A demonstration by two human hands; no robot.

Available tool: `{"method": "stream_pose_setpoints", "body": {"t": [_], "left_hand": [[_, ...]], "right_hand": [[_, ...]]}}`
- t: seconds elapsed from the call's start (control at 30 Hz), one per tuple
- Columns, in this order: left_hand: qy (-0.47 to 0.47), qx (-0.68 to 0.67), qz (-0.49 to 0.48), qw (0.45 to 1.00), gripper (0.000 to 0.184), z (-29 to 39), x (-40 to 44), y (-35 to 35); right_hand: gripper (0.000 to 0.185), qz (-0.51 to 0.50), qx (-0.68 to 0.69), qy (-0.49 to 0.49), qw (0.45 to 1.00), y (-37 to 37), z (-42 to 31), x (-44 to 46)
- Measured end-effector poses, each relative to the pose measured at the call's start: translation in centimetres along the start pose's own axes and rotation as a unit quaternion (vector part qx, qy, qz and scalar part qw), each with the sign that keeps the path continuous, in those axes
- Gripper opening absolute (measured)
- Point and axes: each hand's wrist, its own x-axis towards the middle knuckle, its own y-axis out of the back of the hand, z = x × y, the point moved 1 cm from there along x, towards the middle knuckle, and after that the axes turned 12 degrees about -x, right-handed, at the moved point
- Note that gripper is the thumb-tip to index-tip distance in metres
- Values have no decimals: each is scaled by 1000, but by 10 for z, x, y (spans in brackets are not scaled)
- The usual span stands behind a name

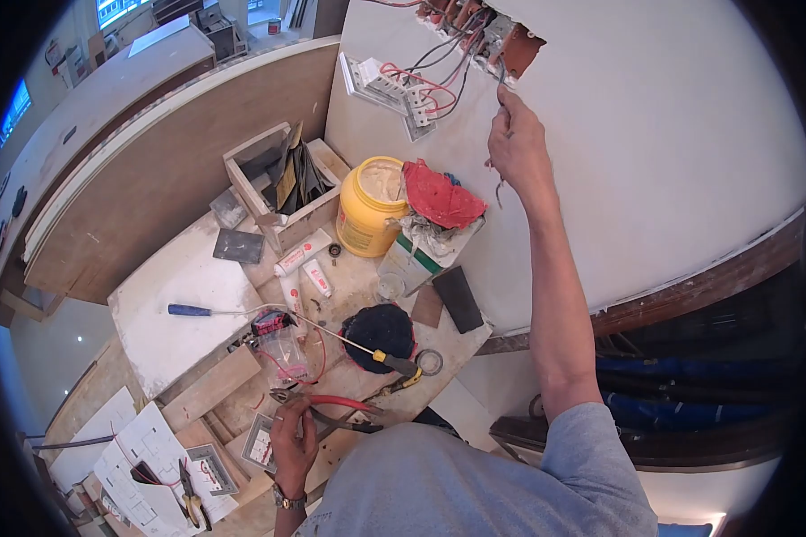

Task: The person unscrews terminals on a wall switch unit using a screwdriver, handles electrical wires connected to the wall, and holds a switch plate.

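My right hand [518,143] is raised against the white wall, its fingers closed on a dark wire [501,73] below a broken opening [518,52] with exposed brick. Left of that opening hang white socket modules [403,94] on red and dark wires. Low in the view, my left hand [293,440] is closed around pliers with red and dark handles [331,403], their jaws pointing left. Near the pliers lie a long screwdriver with a yellow and black handle [398,362] and a round black object [378,337].
On the cluttered worktop are a yellow tub [367,219], a wooden box [287,224] of dark sheets, a can [412,264] under red cloth [441,194], white tubes [303,253] and a blue-handled screwdriver [190,311]. Printed drawings [139,474] and more pliers [191,499] lie lower left.
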Motion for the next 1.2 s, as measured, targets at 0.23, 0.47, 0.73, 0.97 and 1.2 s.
{"method": "stream_pose_setpoints", "body": {"t": [0.23,0.47,0.73,0.97,1.2], "left_hand": [[14,26,-9,1000,26,-1,9,10],[6,50,34,998,28,0,-11,23],[8,45,38,998,29,2,-45,12],[-6,50,85,995,30,8,-64,16],[11,33,122,992,26,12,-69,8]], "right_hand": [[59,-49,243,-9,969,-28,10,-29],[55,-69,265,19,962,-27,39,-36],[58,-90,304,-43,947,-6,15,-57],[37,151,46,154,976,-29,-15,-172],[28,-375,183,267,869,-152,-71,-361]]}}
